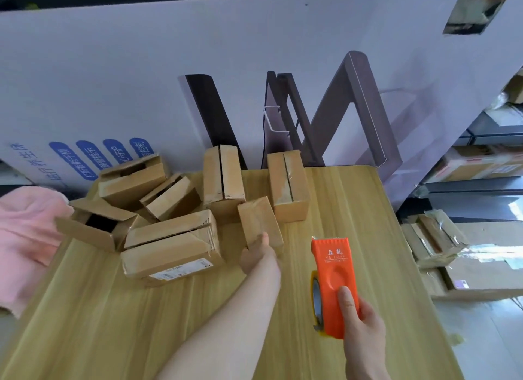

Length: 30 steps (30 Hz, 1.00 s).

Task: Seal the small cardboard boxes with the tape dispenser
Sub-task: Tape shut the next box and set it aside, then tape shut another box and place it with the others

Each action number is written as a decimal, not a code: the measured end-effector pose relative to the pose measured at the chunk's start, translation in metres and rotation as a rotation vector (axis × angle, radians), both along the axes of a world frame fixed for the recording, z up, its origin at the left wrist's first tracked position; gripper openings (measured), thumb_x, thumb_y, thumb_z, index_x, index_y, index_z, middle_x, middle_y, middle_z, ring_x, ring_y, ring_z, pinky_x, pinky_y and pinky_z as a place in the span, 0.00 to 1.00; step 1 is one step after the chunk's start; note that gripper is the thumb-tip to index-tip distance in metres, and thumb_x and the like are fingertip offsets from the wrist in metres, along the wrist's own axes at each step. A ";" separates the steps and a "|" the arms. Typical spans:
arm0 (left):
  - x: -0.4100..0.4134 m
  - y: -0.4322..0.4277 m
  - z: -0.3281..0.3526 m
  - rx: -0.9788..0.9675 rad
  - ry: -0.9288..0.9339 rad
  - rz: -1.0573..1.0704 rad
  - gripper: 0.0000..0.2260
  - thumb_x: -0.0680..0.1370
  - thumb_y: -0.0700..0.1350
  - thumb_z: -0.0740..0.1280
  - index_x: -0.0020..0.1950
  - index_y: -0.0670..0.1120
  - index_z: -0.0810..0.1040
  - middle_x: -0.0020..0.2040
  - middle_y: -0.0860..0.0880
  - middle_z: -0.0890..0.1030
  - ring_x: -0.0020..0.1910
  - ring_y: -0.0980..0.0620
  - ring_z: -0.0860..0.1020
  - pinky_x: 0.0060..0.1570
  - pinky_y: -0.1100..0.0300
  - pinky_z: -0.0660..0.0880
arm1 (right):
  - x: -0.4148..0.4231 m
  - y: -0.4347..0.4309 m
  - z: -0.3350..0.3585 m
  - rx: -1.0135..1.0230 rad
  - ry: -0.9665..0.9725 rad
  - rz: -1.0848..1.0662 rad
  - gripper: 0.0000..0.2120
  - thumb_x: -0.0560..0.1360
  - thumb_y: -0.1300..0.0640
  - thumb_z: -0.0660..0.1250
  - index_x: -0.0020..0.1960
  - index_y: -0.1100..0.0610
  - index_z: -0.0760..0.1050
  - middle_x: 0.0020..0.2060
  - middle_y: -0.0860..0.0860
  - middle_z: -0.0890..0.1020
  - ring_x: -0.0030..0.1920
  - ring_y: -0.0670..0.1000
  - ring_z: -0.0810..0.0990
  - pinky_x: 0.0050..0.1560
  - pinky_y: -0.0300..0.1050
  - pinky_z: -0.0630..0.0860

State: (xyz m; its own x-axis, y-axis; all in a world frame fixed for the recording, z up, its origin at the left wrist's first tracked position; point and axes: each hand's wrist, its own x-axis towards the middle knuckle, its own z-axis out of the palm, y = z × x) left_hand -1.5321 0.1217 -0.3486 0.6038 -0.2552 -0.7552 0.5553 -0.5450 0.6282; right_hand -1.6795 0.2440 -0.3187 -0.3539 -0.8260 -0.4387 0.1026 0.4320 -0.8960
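Several small cardboard boxes lie in a heap on the wooden table [353, 210]. My left hand [259, 256] reaches forward and grips the near end of a small tilted box [259, 221] in the middle. My right hand [362, 326] holds an orange tape dispenser [334, 280] above the table's right side, thumb on top, a roll of tape at its left side. Two upright boxes [223, 176] [288, 181] stand behind with open seams. A larger labelled box [169, 246] lies left of my left hand.
A big white printed cardboard panel [141, 68] stands behind the table. A pink cloth [25, 232] lies at the left edge. Shelves with cartons [481, 164] and flattened, taped boxes [433, 238] fill the right side beyond the table's edge.
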 end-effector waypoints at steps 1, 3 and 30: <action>-0.001 -0.007 0.000 0.006 -0.016 -0.001 0.29 0.70 0.52 0.76 0.66 0.41 0.73 0.60 0.43 0.80 0.49 0.42 0.79 0.42 0.55 0.71 | -0.002 -0.005 -0.001 -0.003 0.004 0.013 0.09 0.76 0.52 0.67 0.44 0.57 0.80 0.28 0.54 0.83 0.25 0.59 0.82 0.21 0.40 0.76; -0.003 -0.023 -0.001 0.011 -0.034 -0.003 0.30 0.70 0.50 0.76 0.69 0.43 0.72 0.61 0.43 0.79 0.52 0.41 0.79 0.43 0.55 0.71 | -0.006 -0.014 -0.003 -0.006 0.014 0.033 0.08 0.77 0.54 0.67 0.43 0.56 0.80 0.27 0.53 0.83 0.24 0.55 0.82 0.20 0.39 0.75; -0.032 -0.080 -0.025 -0.067 -0.341 -0.350 0.27 0.77 0.43 0.69 0.74 0.47 0.65 0.71 0.46 0.70 0.66 0.44 0.72 0.60 0.50 0.73 | -0.038 -0.061 -0.039 0.051 0.008 0.060 0.10 0.77 0.53 0.67 0.43 0.58 0.81 0.28 0.57 0.84 0.27 0.60 0.83 0.29 0.52 0.81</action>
State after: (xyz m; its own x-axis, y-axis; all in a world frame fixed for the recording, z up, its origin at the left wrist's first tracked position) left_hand -1.5641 0.0419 -0.3734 0.6832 -0.5278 -0.5046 0.1031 -0.6144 0.7822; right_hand -1.7174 0.1827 -0.3581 -0.3082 -0.8227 -0.4777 0.0677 0.4819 -0.8736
